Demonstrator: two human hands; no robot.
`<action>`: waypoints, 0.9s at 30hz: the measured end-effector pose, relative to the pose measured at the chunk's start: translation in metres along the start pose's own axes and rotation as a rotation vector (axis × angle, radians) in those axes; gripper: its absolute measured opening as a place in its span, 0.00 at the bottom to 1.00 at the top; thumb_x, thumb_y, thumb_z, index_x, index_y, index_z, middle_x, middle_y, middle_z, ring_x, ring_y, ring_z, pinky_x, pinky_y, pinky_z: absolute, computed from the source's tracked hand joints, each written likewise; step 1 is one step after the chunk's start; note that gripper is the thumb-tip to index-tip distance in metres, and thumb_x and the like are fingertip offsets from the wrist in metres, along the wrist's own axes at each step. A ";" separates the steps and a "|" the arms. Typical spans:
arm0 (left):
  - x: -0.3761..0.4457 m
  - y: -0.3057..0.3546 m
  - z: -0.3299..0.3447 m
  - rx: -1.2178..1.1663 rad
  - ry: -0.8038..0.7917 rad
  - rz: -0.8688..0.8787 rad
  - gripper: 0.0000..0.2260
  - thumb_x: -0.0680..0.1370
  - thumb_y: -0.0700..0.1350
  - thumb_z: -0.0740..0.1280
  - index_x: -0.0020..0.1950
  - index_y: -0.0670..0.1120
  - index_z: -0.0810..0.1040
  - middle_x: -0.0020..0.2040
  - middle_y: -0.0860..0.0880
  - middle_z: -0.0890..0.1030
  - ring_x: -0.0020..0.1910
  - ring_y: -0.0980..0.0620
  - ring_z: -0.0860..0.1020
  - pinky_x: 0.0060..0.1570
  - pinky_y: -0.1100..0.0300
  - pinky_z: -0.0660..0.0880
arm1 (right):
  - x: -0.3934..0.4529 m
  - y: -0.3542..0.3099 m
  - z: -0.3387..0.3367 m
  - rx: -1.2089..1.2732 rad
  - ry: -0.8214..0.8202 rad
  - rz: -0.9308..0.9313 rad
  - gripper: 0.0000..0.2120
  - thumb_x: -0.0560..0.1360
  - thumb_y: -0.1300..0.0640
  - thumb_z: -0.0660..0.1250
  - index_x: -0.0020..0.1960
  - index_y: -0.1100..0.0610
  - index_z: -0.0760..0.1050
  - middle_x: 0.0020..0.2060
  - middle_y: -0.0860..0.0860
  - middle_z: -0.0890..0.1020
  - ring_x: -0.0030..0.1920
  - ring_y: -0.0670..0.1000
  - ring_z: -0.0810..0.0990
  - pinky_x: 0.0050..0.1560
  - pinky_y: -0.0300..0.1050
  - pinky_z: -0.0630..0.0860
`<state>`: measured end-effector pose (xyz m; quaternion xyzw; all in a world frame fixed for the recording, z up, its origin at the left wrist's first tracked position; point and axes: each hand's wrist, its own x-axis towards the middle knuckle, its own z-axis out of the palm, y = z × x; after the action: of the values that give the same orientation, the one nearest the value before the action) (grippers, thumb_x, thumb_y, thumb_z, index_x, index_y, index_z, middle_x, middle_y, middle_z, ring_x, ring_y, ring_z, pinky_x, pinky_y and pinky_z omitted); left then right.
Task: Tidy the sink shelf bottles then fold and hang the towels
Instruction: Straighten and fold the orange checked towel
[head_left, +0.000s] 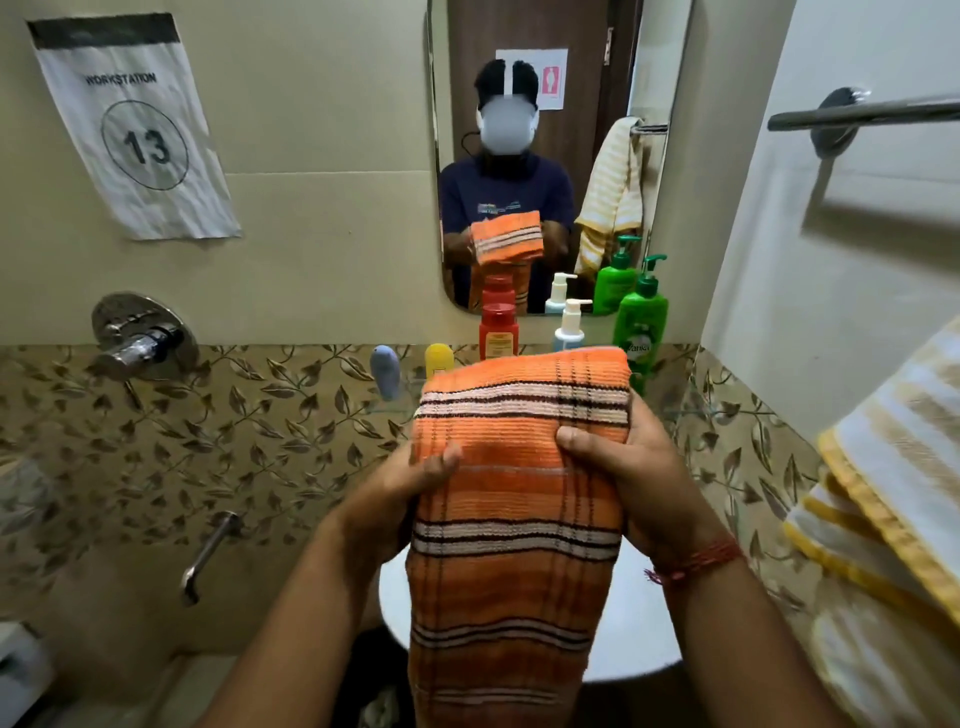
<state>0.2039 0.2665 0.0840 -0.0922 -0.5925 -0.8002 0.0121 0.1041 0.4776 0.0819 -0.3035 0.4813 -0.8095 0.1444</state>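
Orange striped towel (519, 499) held mid-scene above white sink (639, 623), long axis running near-far, top folded over toward far side, lower end hanging down near.

Left hand (410, 493) grips left edge, thumb on front. Right hand (634, 478) grips right edge, thumb pressed on cloth.

Bottles on shelf just beyond fold: green bottle (641, 332), red bottle (497, 332).

Yellow-striped towel (893, 467) close at right; bare towel bar (862, 114) above it. Tap (208, 556) at left, well apart.
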 end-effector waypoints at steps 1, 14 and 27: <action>-0.002 -0.004 0.001 -0.012 -0.004 -0.003 0.34 0.63 0.56 0.83 0.63 0.43 0.79 0.57 0.42 0.85 0.56 0.43 0.84 0.51 0.54 0.81 | 0.003 -0.003 0.001 0.005 0.031 0.008 0.24 0.71 0.64 0.75 0.65 0.56 0.74 0.59 0.61 0.83 0.58 0.62 0.83 0.51 0.52 0.82; 0.019 -0.005 0.012 0.059 0.169 0.087 0.20 0.74 0.50 0.75 0.64 0.49 0.79 0.60 0.42 0.84 0.60 0.41 0.83 0.52 0.51 0.82 | -0.016 0.008 -0.006 -0.057 0.060 0.170 0.24 0.68 0.67 0.73 0.64 0.61 0.76 0.56 0.62 0.84 0.56 0.62 0.84 0.54 0.53 0.82; 0.033 -0.037 0.012 0.053 0.616 0.230 0.34 0.67 0.48 0.79 0.70 0.44 0.70 0.55 0.46 0.84 0.52 0.49 0.86 0.45 0.59 0.82 | -0.022 0.006 -0.010 -0.264 0.140 0.294 0.33 0.70 0.62 0.77 0.71 0.56 0.68 0.62 0.57 0.81 0.60 0.56 0.83 0.60 0.57 0.80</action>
<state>0.1687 0.2920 0.0577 0.0881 -0.5674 -0.7681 0.2835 0.1145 0.4932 0.0656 -0.1890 0.6314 -0.7287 0.1861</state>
